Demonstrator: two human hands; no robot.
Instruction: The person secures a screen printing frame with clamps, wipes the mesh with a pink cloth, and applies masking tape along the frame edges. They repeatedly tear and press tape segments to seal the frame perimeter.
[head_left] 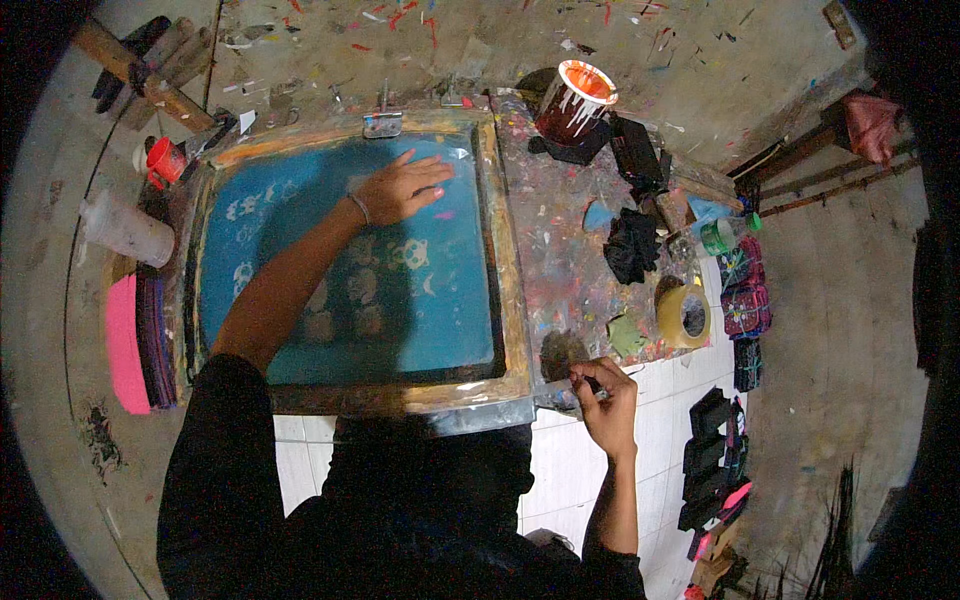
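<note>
A wooden-framed printing screen (512,290) with blue mesh lies in front of me, pale small figures showing on the mesh. My left hand (403,188) is laid flat over its upper right part, fingers stretched out; whether the palm presses on the mesh, I cannot tell. Beyond the far edge of the frame sits a metal hinge clamp (382,125). My right hand (607,405) is at the near edge of the paint-stained table (550,220), right of the frame's corner. Its thumb and fingers pinch together, and anything between them is too small to name. A green scrap (627,335) lies just beyond it.
On the table's right are a tape roll (685,317), crumpled black cloth (630,245), a green-capped bottle (730,233) and an orange-paint bucket (575,105). Left of the frame stand a red cup (165,160), a translucent container (127,230) and a pink-and-dark stack (128,345).
</note>
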